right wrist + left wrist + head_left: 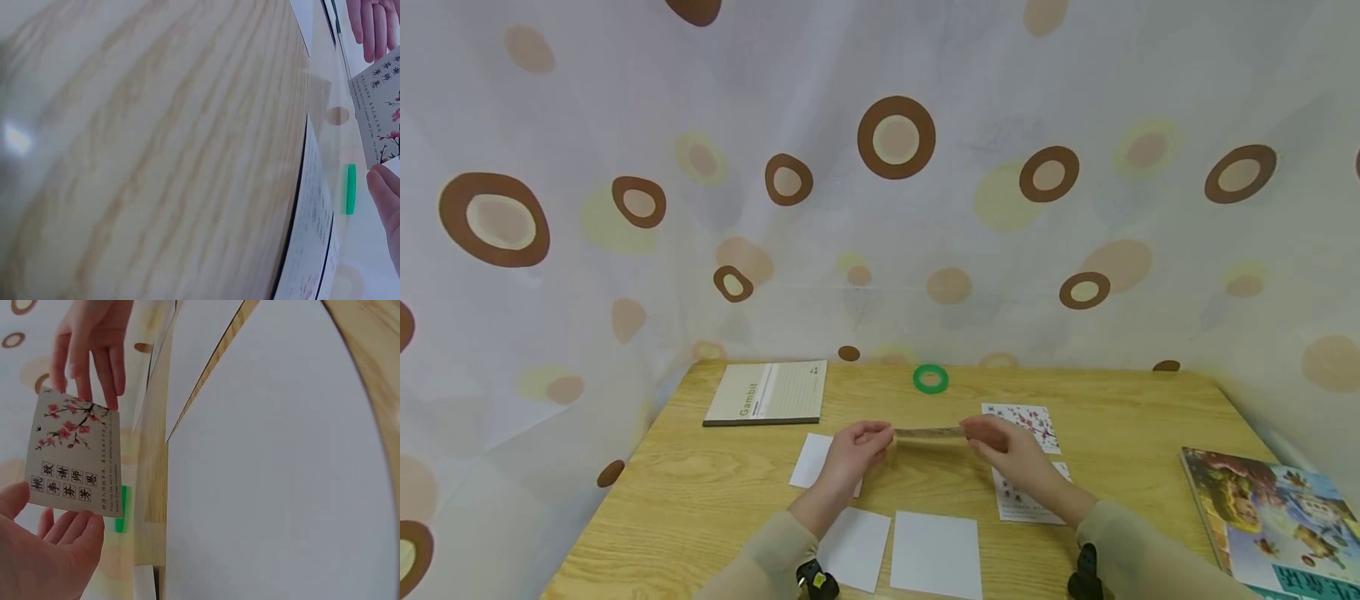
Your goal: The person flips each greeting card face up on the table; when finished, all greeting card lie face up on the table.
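Above the middle of the table, a card (930, 432) is held between both hands, seen nearly edge-on in the head view. Its face shows pink blossom branches and Chinese characters in the left wrist view, where the card (75, 453) is tilted. My left hand (857, 454) pinches one end between thumb and fingers. At the opposite end, my right hand (1011, 454) grips it the same way. Two similar blossom cards (1026, 421) lie by the right hand, the nearer one partly covered by that arm. White cards (936, 554) lie below and beside the left hand.
A green roll of tape (917, 380) lies at the back of the table. The notebook (767, 396) marked Gambit is at the back left. On the right edge rests a colourful picture book (1270, 521). A dotted curtain (970, 250) surrounds the table.
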Demonstrator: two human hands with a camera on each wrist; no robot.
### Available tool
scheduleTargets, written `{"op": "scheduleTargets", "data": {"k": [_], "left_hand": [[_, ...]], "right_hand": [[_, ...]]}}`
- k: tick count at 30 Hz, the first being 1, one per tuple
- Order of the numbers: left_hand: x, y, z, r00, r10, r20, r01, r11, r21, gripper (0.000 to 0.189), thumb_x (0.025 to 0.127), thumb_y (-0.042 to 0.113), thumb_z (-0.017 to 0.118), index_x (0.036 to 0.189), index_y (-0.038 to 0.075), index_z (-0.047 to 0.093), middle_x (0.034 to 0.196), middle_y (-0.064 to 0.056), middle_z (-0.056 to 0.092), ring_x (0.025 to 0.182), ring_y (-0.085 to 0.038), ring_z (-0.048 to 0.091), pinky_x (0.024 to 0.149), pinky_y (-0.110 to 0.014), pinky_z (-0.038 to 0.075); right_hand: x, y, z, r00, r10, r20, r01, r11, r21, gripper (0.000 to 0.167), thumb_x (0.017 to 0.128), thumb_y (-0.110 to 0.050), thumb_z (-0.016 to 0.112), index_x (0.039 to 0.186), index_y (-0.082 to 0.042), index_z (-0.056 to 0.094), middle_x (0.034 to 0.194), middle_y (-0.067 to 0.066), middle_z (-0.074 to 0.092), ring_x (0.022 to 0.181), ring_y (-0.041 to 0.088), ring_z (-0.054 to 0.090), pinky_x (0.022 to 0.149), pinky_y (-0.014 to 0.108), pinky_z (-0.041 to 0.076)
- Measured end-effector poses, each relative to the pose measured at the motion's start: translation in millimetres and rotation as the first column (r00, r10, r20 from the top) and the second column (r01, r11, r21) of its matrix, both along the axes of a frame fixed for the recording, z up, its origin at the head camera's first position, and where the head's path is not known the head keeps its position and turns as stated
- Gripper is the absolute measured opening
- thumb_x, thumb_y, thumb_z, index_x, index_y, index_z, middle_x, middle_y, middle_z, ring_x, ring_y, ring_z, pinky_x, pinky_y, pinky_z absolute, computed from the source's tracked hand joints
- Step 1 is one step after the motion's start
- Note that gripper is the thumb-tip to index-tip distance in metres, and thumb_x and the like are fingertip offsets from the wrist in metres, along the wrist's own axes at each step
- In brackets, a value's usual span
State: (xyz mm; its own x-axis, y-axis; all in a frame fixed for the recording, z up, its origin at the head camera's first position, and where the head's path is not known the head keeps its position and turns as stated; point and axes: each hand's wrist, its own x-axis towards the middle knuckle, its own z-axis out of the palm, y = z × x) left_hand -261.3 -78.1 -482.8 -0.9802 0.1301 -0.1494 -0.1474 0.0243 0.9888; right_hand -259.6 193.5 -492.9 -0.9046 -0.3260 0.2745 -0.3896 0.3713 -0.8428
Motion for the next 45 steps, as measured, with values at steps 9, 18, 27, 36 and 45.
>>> {"op": "scheduleTargets", "data": {"k": [9,18,27,36,45], "left_hand": [[-0.1,4.6,2.2,0.999,0.05,0.001,-0.05,0.995,0.089,0.032,0.095,0.016,0.067,0.117,-0.007,0.063,0.117,-0.019,0.07,0.108,-0.019,0.067,0.101,-0.04,0.052],[-0.1,9.1,4.3,0.997,0.072,-0.008,-0.071,0.99,0.126,0.032,0.096,0.018,0.067,0.117,-0.007,0.065,0.118,-0.019,0.07,0.108,-0.018,0.068,0.103,-0.041,0.05],[0.7,8.3,4.9,0.999,0.037,-0.03,-0.033,0.992,0.12,0.035,0.096,0.015,0.066,0.126,-0.003,0.064,0.129,-0.017,0.065,0.118,-0.02,0.064,0.102,-0.033,0.051],[0.1,9.5,3.0,0.997,-0.014,-0.069,0.019,0.998,0.058,0.04,0.096,0.014,0.065,0.135,0.005,0.06,0.138,-0.014,0.06,0.13,-0.027,0.056,0.104,-0.033,0.049],[0.0,12.1,5.7,0.996,-0.033,-0.08,0.038,0.997,0.07,0.042,0.096,0.004,0.06,0.138,0.004,0.056,0.141,-0.018,0.056,0.133,-0.033,0.052,0.105,-0.036,0.049]], "right_hand": [[2.1,-2,8.5,0.987,-0.129,0.097,0.133,0.99,-0.037,0.023,0.093,-0.015,0.07,0.114,-0.007,0.071,0.112,0.013,0.073,0.096,0.007,0.07,0.08,0.022,0.058],[-1.5,-6,6.9,0.951,-0.204,0.233,0.238,0.962,-0.131,0.022,0.092,-0.012,0.07,0.111,-0.001,0.07,0.108,0.018,0.073,0.1,0.028,0.071,0.081,0.036,0.061],[-2.5,-8,8.6,0.921,-0.245,0.302,0.314,0.927,-0.204,0.024,0.095,-0.014,0.067,0.113,0.002,0.068,0.109,0.016,0.073,0.095,0.023,0.074,0.077,0.039,0.061],[-3.6,-8,12.1,0.906,-0.255,0.338,0.34,0.915,-0.22,0.03,0.096,-0.021,0.066,0.116,0.002,0.067,0.111,0.017,0.073,0.095,0.025,0.074,0.077,0.042,0.061],[-5.5,-9,12.9,0.888,-0.304,0.346,0.386,0.901,-0.199,0.029,0.096,-0.022,0.066,0.115,0.0,0.068,0.106,0.014,0.074,0.089,0.025,0.075,0.073,0.042,0.062]]}}
